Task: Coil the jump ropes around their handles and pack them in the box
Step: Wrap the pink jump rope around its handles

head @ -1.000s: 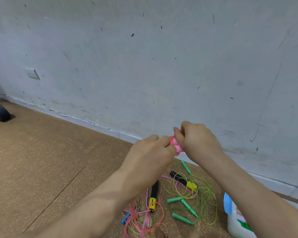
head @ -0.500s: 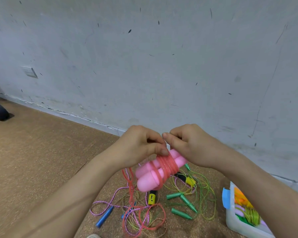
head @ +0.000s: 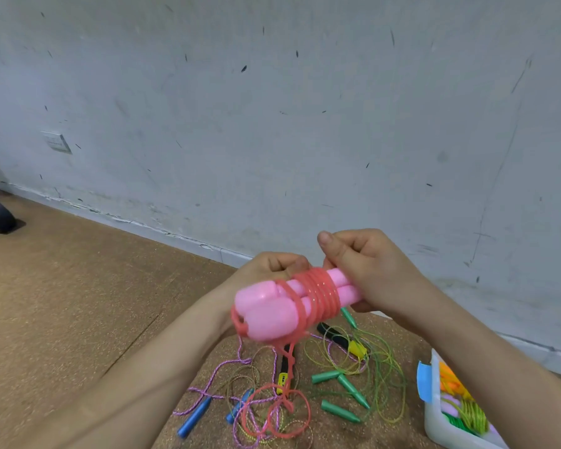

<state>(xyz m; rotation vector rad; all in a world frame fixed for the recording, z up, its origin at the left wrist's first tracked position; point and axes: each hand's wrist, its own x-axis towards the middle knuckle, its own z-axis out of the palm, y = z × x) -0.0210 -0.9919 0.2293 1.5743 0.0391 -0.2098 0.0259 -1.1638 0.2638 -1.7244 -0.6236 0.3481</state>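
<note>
Pink jump-rope handles [head: 266, 311] lie side by side, held up above the floor; the right hand [head: 373, 273] is clamped around their far end, and the left hand [head: 269, 270] is closed just behind the coral rope [head: 321, 294] wound round their middle. The loose rope hangs to a tangle on the cork floor [head: 78, 303] among green handles [head: 340, 410], blue handles [head: 195, 418] and black-and-yellow handles [head: 337, 335]. A translucent box [head: 434, 426] with coiled ropes sits at the right
</note>
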